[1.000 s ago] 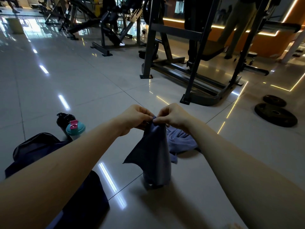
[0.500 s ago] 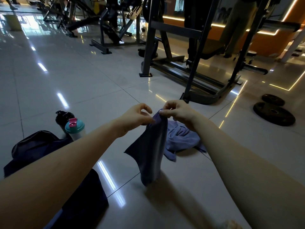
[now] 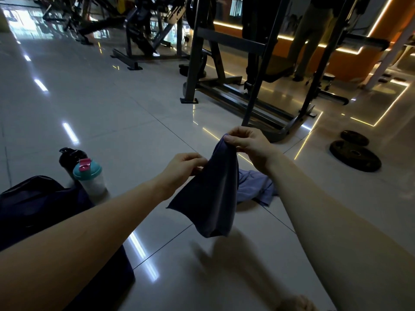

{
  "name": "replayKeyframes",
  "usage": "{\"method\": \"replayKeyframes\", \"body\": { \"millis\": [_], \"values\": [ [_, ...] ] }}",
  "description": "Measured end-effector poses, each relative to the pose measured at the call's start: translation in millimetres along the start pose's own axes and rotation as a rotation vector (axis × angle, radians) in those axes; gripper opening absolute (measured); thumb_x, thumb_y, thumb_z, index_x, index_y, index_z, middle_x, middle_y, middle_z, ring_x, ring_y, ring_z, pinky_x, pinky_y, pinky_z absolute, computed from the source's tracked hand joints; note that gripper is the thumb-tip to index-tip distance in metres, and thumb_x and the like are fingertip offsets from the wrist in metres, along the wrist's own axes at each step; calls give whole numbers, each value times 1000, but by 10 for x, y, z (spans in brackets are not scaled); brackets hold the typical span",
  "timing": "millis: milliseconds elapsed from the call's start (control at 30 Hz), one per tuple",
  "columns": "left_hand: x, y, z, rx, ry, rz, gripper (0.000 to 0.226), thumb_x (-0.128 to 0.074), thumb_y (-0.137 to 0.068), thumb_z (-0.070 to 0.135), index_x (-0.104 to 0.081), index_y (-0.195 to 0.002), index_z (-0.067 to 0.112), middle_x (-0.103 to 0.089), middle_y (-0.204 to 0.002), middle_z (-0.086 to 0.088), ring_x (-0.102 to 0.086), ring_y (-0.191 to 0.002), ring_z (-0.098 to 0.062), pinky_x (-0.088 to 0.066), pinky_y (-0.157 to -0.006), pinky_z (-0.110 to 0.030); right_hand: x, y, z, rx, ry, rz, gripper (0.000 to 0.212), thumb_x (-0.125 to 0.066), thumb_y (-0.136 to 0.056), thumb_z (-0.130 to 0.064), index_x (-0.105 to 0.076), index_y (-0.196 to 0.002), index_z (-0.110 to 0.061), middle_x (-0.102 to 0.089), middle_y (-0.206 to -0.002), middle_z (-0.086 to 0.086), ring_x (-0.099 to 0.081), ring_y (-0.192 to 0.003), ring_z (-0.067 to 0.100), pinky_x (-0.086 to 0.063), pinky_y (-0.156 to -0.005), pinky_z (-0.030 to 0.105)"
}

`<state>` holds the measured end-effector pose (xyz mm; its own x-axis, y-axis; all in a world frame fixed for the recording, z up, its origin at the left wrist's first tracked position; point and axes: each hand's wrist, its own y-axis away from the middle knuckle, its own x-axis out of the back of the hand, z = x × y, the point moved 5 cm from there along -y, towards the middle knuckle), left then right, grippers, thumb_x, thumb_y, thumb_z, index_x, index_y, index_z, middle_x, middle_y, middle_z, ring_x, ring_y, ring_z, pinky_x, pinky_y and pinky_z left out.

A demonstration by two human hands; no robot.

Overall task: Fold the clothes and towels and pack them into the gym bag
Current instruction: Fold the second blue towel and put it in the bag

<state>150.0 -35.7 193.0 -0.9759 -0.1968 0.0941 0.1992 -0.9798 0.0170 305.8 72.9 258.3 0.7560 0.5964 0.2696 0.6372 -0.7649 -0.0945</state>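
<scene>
Dim room; ceiling-light glare streaks glossy floor tiles (image 3: pixel 94 108); wide-angle edges bend

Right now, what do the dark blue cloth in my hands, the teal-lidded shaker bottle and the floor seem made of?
Dark blue cloth: soft matte fabric, likely a towel; it hangs limp and creases. Teal-lidded shaker bottle: probably plastic, with a cloudy translucent body and smooth lid. Pale tiled floor: glossy glazed tile, given mirror-like light streaks and thin joint lines.
</scene>
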Motion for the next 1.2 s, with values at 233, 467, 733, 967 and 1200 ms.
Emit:
{"method": "replayKeyframes", "body": {
  "millis": [233,467,733,967,1200],
  "values": [
    [-135,-78,79,-78,11,200,19,-68,-96,23,-71,-88,6,-73,-88,-16,-72,-89,-35,-58,-87,-54,-36,9,-7,5,33,-31,6,-68,-92,-11,-70,-88,-15,-68,-91,0,-63,-92,14,-49,-85,32],
    [-221,-95,138,-99,-138,91,13,-79,-85,19,-69,-88,12,-71,-79,-8,-69,-75,-17,-55,-71,-29,9,-3,1,7,18,-21,5,-69,-91,-9,-70,-88,-13,-68,-85,-1,-64,-86,11,-50,-81,28],
    [-193,-161,120,-133,-305,89,24,-69,-84,4,-51,-96,15,-62,-86,-4,-60,-75,-21,-52,-62,-29,106,-55,281,-85,130,271,12,-65,-95,-10,-67,-101,1,-64,-92,10,-59,-84,17,-49,-68,22],
    [-202,-109,127,-364,-640,95,31,-68,-91,17,-47,-104,37,-61,-88,9,-62,-72,-11,-45,-60,-20,114,-53,356,-83,31,244,11,-64,-96,-9,-66,-103,-1,-64,-93,6,-60,-83,13,-51,-63,15],
    [-182,-123,37,-328,-773,162,17,-75,-85,29,-58,-86,29,-59,-94,5,-57,-83,-16,-43,-71,-32,74,-60,318,-73,14,213,16,-65,-95,-14,-66,-104,-1,-66,-104,16,-62,-96,22,-50,-80,31]
  ]
}}
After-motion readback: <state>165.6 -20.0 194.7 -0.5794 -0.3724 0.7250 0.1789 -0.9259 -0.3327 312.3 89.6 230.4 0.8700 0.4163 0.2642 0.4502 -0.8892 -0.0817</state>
